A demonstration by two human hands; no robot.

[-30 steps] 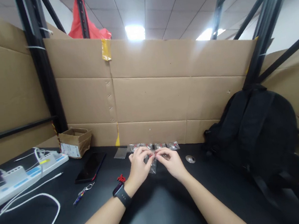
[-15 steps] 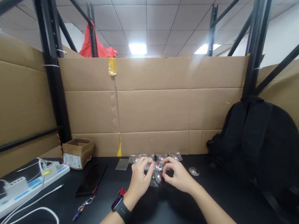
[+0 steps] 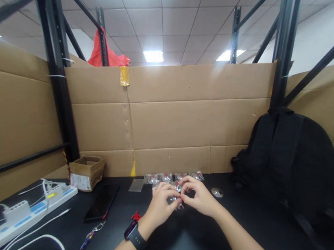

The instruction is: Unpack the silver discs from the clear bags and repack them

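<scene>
My left hand [image 3: 161, 205] and my right hand [image 3: 199, 198] meet over the black table [image 3: 176, 242], fingers pinched together on a small clear plastic bag [image 3: 177, 199] with something red inside. A black watch sits on my left wrist. Behind my hands a row of several similar clear bags [image 3: 172, 177] lies along the foot of the cardboard wall. A small red piece [image 3: 135, 216] rests on the table beside my left wrist.
A black phone [image 3: 101, 202], an empty clear bag [image 3: 136, 185], a keyring [image 3: 91, 235], a white power strip [image 3: 25, 213] with white cables and a small cardboard box [image 3: 86, 172] lie left. A small metal disc [image 3: 217, 192] and a black backpack [image 3: 295, 161] sit right.
The view tilted up slightly. My hands drew closer together and a little nearer to me, still pinching the small bag.
</scene>
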